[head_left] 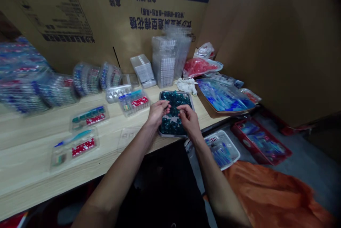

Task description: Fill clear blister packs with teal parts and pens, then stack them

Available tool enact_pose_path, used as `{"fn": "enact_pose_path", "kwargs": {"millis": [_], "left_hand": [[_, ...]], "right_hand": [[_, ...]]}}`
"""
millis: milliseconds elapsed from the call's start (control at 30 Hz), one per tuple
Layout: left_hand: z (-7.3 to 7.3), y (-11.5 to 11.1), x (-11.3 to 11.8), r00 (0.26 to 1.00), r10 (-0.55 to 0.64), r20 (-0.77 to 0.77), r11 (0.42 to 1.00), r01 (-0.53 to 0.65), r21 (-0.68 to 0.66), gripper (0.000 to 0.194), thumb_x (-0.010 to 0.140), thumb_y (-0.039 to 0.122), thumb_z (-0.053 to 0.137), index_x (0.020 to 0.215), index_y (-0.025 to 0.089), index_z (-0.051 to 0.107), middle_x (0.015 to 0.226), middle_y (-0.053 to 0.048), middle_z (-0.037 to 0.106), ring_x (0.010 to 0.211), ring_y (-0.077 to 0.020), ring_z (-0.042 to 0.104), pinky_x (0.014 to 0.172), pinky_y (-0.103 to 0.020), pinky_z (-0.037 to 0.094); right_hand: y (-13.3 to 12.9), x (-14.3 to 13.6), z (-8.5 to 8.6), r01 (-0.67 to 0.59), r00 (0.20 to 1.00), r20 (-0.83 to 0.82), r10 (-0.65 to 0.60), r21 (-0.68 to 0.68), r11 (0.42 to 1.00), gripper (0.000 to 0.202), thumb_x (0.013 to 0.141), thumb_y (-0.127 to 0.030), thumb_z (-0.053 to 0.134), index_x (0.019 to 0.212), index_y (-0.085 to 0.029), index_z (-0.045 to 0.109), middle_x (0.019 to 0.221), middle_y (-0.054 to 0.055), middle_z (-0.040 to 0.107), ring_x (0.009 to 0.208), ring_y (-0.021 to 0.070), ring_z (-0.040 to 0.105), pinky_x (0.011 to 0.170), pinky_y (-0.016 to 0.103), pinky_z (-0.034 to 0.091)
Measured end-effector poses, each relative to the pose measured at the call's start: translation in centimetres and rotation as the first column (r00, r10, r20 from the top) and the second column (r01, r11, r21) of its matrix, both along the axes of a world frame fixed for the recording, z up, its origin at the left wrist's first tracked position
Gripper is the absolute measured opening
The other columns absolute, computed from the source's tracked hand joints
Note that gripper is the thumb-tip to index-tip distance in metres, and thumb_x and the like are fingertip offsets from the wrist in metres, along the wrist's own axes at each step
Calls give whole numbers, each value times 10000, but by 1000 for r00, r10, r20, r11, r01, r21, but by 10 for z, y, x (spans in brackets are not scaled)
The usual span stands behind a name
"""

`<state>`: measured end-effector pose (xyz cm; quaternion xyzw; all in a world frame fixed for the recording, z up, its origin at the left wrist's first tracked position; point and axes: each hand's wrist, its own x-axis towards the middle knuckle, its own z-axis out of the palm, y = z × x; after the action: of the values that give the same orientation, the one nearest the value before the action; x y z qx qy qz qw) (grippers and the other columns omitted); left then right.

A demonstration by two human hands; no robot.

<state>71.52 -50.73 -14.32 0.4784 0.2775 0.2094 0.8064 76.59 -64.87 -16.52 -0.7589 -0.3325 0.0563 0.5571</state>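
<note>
Both hands are over a metal tray holding many small dark teal pieces. My left hand is closed above the tray's left side, thumb and fingertips pressed together; what they hold, if anything, is too small to tell. Over the tray's right side, my right hand has its thumb and forefinger pinched, and their contents cannot be made out either. The hands are apart from each other. Left of the tray lies a clear compartment pack with a blue pen and a red dotted piece.
Two more filled packs lie left. Stacked clear cases stand behind the tray. A white cloth and a carton of blue items are right. White and red baskets sit lower right.
</note>
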Motion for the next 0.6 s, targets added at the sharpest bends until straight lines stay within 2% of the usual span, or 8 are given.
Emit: {"fn": "enact_pose_path", "kwargs": {"millis": [100,167,233,300,367,467,600], "left_hand": [[5,-5,-3,991,-130,26,991,131,-32,90,773,158,747,820,111,688,838,-60,707,664,-76,630,707,-212,542],[4,-8,-6,985,-173,-4,985,173,-14,103,755,139,759,829,108,695,864,-60,716,712,-91,651,736,-222,548],[1,-10,-10,979,-201,-23,979,202,17,183,706,115,787,854,110,680,784,-34,706,695,-98,657,728,-229,545],[-2,-11,-15,977,-211,-18,976,211,58,272,647,107,816,862,113,650,682,2,673,635,-92,643,698,-227,531],[-6,-10,-19,981,-195,-17,974,196,115,314,600,115,832,832,117,621,641,14,658,599,-91,630,664,-220,511],[-9,-6,-26,985,-164,-54,965,172,197,311,569,138,827,804,118,625,640,2,666,595,-105,628,633,-221,490],[-12,-2,-33,986,-152,-72,940,167,296,242,591,208,793,772,120,659,638,-5,663,596,-115,618,618,-224,475]], "right_hand": [[-1,15,-3,83,989,136,-52,-240,967,370,835,-133,449,1141,-206,644,906,53,632,879,194,581,838,316,451],[1,21,-3,85,988,146,-51,-234,969,387,833,-138,455,1164,-194,648,940,63,639,891,190,576,834,309,453],[6,23,-3,-26,999,38,31,-141,990,382,867,-214,460,1214,-178,615,847,28,626,776,166,568,721,274,458],[11,22,-1,-164,985,-67,160,-58,985,386,873,-285,479,1221,-162,593,733,-19,582,653,142,533,607,241,420],[15,19,2,-217,974,-74,212,-65,974,311,858,-294,496,1108,-159,623,665,-42,550,590,131,507,561,230,378],[18,16,6,-139,988,43,149,-180,974,142,851,-245,482,874,-187,610,642,-35,565,590,133,518,578,234,361],[19,11,9,-81,974,176,141,-311,947,101,880,-214,458,848,-203,553,734,11,633,683,166,583,632,254,365]]}}
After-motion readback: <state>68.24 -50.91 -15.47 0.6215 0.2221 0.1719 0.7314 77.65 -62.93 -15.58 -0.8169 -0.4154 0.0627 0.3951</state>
